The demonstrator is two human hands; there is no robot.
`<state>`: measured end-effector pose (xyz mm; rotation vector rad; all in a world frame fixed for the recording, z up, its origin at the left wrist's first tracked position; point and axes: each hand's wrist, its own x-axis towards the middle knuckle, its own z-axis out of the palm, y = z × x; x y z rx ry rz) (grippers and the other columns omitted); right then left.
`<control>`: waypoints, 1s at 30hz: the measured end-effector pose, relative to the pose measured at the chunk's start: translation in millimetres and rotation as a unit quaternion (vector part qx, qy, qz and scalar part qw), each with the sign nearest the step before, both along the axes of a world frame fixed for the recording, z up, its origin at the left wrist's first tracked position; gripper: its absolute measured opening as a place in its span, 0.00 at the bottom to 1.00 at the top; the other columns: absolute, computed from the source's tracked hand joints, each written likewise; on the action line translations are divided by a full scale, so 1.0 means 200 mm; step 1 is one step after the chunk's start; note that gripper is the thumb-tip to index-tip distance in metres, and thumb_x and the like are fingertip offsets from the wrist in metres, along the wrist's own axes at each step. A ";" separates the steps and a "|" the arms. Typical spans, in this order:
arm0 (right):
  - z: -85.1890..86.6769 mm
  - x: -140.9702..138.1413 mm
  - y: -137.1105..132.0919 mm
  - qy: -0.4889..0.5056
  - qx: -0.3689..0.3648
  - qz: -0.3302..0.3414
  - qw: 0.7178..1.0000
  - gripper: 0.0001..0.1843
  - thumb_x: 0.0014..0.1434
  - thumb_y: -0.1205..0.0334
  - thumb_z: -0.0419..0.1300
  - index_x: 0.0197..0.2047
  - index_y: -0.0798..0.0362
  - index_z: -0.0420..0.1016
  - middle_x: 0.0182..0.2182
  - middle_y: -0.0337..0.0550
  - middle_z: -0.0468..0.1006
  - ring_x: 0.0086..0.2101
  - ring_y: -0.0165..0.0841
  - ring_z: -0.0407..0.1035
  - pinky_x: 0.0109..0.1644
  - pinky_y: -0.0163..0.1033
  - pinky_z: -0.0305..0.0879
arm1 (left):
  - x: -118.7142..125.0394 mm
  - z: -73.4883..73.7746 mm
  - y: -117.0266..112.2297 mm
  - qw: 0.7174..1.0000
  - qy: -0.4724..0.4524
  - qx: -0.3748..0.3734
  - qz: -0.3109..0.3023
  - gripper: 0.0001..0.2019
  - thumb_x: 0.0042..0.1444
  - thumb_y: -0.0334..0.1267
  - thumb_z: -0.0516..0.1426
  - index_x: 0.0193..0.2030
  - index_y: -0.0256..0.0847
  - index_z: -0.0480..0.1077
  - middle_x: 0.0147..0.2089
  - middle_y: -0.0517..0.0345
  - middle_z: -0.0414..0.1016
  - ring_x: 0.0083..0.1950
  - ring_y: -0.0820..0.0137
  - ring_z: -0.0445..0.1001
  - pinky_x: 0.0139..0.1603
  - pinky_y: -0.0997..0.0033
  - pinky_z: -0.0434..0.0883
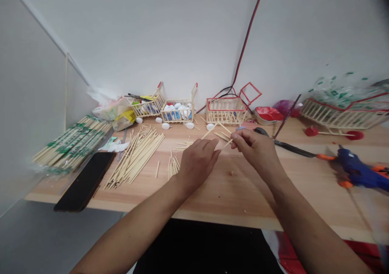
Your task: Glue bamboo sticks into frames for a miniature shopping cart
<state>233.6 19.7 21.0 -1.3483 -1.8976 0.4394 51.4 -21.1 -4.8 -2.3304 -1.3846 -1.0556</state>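
My left hand (197, 160) and my right hand (254, 146) meet over the middle of the wooden table (231, 185). Both pinch a short wooden stick (226, 144) that spans the small gap between their fingertips. The fingers of each hand are pressed together on it. A little pile of cut stick pieces (174, 165) lies just left of my left hand. More loose sticks (220, 133) lie beyond my hands.
A fan of long bamboo sticks (135, 156), wrapped chopstick packs (71, 142) and a black phone (86, 181) lie left. Small stick-built carts (226, 109) stand along the wall. Scissors (291, 147) and a blue glue gun (360, 172) lie right.
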 end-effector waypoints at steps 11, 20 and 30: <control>0.00 0.01 0.01 0.008 -0.019 -0.001 1.000 0.18 0.63 0.52 0.53 0.25 0.52 0.72 0.19 0.36 0.70 0.20 0.28 0.59 0.27 0.36 0.52 | -0.08 0.13 0.03 0.968 -0.248 -0.030 0.010 0.09 0.62 0.33 0.54 0.42 0.39 0.76 0.41 0.52 0.80 0.45 0.67 0.76 0.47 0.67 0.70; 0.00 0.11 0.09 0.084 -0.036 -0.024 0.996 0.20 0.60 0.49 0.55 0.24 0.52 0.72 0.17 0.37 0.68 0.19 0.28 0.59 0.24 0.35 0.53 | -0.24 0.16 0.11 0.903 -0.361 -0.232 -0.005 0.07 0.54 0.31 0.59 0.39 0.36 0.77 0.39 0.52 0.81 0.40 0.68 0.77 0.41 0.69 0.71; 0.00 0.12 0.10 0.077 -0.044 -0.025 0.996 0.19 0.60 0.49 0.55 0.23 0.52 0.72 0.16 0.37 0.68 0.18 0.27 0.59 0.23 0.34 0.53 | -0.39 0.09 0.04 0.942 0.093 -0.307 -0.095 0.07 0.58 0.27 0.55 0.34 0.40 0.74 0.39 0.54 0.74 0.44 0.65 0.69 0.46 0.67 0.65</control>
